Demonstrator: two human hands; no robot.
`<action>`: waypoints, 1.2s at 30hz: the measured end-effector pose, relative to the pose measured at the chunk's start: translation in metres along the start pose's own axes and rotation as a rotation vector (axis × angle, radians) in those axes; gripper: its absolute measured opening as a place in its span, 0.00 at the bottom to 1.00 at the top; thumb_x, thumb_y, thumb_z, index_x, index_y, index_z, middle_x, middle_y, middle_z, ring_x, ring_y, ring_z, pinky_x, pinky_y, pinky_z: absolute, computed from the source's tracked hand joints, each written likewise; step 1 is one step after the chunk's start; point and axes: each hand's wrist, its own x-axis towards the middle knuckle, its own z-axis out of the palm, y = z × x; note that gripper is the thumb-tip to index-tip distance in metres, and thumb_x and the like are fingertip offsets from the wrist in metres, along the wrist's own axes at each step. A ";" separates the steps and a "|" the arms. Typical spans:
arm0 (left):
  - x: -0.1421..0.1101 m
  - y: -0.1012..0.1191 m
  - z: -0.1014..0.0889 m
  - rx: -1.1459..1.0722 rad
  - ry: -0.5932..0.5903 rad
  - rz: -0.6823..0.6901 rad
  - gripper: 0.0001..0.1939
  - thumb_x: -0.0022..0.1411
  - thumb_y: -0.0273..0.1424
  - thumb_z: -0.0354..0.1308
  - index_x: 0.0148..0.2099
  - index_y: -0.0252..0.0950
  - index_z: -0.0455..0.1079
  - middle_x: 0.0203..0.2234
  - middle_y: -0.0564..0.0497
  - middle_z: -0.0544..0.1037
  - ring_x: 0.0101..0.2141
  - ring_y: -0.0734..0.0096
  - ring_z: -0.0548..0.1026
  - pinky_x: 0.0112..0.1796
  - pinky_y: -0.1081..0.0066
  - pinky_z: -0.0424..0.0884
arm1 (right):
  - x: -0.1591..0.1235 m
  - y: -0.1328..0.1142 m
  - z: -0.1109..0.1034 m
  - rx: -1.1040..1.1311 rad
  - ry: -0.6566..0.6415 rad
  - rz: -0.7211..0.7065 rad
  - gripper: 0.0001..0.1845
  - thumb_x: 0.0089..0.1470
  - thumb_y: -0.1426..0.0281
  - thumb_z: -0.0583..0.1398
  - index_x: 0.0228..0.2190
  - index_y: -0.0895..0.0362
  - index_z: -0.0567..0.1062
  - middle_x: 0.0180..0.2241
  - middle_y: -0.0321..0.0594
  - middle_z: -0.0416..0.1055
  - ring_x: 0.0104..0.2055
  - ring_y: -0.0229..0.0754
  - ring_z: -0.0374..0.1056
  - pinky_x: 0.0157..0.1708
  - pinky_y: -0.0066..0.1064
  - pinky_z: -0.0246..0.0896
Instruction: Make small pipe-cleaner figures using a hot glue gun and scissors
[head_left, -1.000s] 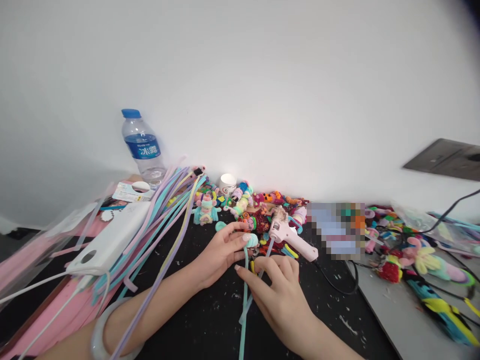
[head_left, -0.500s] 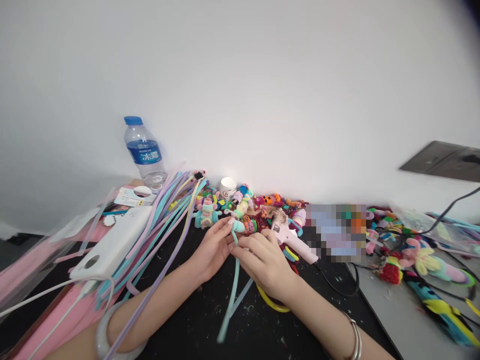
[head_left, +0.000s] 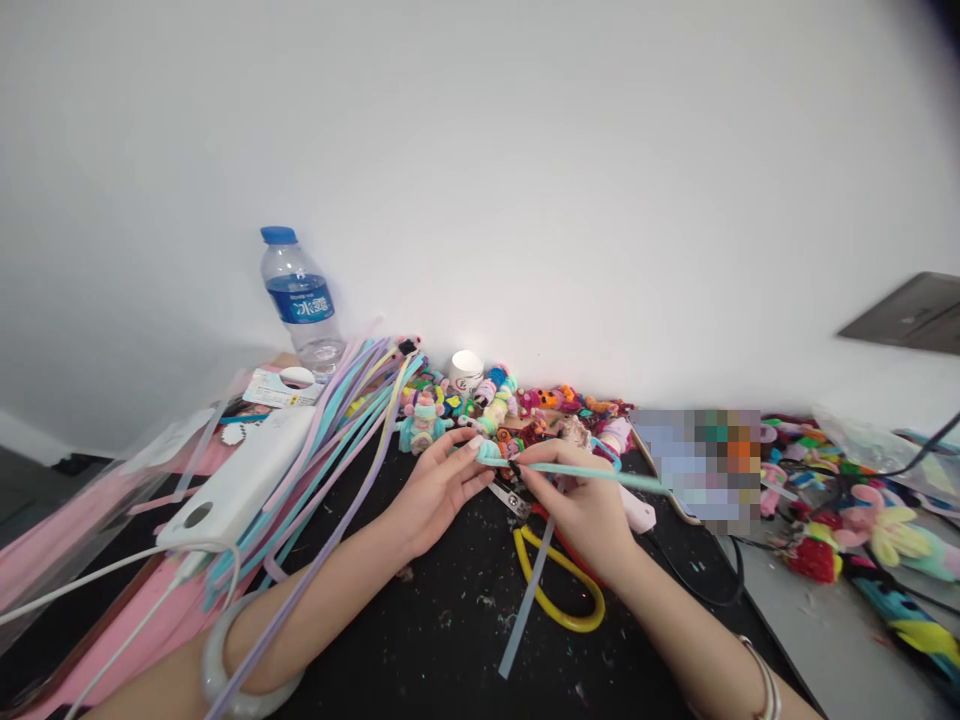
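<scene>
Between the thumb and fingers of my left hand (head_left: 444,488) is a small coil of mint-green pipe cleaner (head_left: 490,452). The pipe cleaner's long tail (head_left: 615,474) stretches to the right from the coil. My right hand (head_left: 583,515) pinches this tail near the coil, and its free end sticks out beyond the hand. Just below lie scissors (head_left: 517,502) with a yellow and a red handle loop, partly under my right hand. A translucent stick (head_left: 526,605) slants down from beneath that hand. The pale pink glue gun (head_left: 637,508) is mostly hidden behind it.
Bundled pastel pipe cleaners (head_left: 330,450) and a white power bank (head_left: 240,480) lie left. A water bottle (head_left: 300,305) and paper cup (head_left: 466,370) stand by the wall. Fuzzy figures (head_left: 424,420) line the back. A blurred-out phone (head_left: 690,465) and cable (head_left: 731,600) lie right.
The mint tail hung downward before; now it is drawn out to the right. My right hand has moved slightly right, uncovering the scissors. The view has shifted a little.
</scene>
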 end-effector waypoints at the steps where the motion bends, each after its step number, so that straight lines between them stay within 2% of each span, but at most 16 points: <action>1: -0.001 0.000 0.000 0.012 -0.006 -0.008 0.10 0.56 0.25 0.60 0.41 0.36 0.65 0.33 0.51 0.76 0.33 0.74 0.76 0.38 0.72 0.71 | 0.002 0.000 -0.003 0.049 -0.019 0.038 0.04 0.52 0.74 0.59 0.30 0.57 0.74 0.29 0.38 0.75 0.32 0.39 0.70 0.31 0.30 0.64; 5: -0.003 0.000 0.002 0.085 -0.044 -0.034 0.12 0.57 0.27 0.60 0.43 0.36 0.63 0.32 0.50 0.76 0.34 0.73 0.76 0.38 0.72 0.71 | 0.009 -0.001 -0.013 0.188 -0.066 0.104 0.02 0.50 0.73 0.60 0.27 0.57 0.74 0.27 0.37 0.73 0.31 0.39 0.68 0.31 0.30 0.62; 9: -0.005 0.000 0.002 0.142 -0.142 -0.052 0.13 0.57 0.28 0.60 0.44 0.36 0.62 0.33 0.48 0.75 0.35 0.71 0.76 0.38 0.70 0.71 | 0.015 0.001 -0.020 0.258 -0.127 0.158 0.02 0.49 0.73 0.61 0.27 0.57 0.75 0.27 0.37 0.72 0.29 0.39 0.67 0.29 0.30 0.60; 16: -0.008 0.001 0.004 0.217 -0.268 -0.106 0.14 0.56 0.29 0.60 0.45 0.36 0.62 0.33 0.50 0.74 0.33 0.71 0.76 0.36 0.71 0.70 | 0.017 0.002 -0.026 0.317 -0.168 0.167 0.01 0.48 0.74 0.62 0.26 0.57 0.75 0.25 0.36 0.69 0.28 0.38 0.64 0.28 0.30 0.58; 23: -0.010 0.001 0.002 0.200 -0.387 -0.171 0.18 0.55 0.29 0.62 0.47 0.36 0.62 0.34 0.49 0.74 0.33 0.71 0.74 0.37 0.67 0.70 | 0.018 0.002 -0.025 0.370 -0.212 0.145 0.02 0.48 0.74 0.62 0.25 0.57 0.73 0.27 0.37 0.70 0.31 0.39 0.66 0.32 0.32 0.61; 36: -0.013 0.001 0.000 0.222 -0.487 -0.297 0.20 0.53 0.29 0.63 0.46 0.38 0.60 0.32 0.51 0.73 0.31 0.73 0.74 0.33 0.72 0.69 | 0.012 0.004 -0.015 0.316 -0.303 0.181 0.03 0.49 0.76 0.60 0.25 0.57 0.72 0.26 0.35 0.68 0.29 0.37 0.65 0.30 0.29 0.60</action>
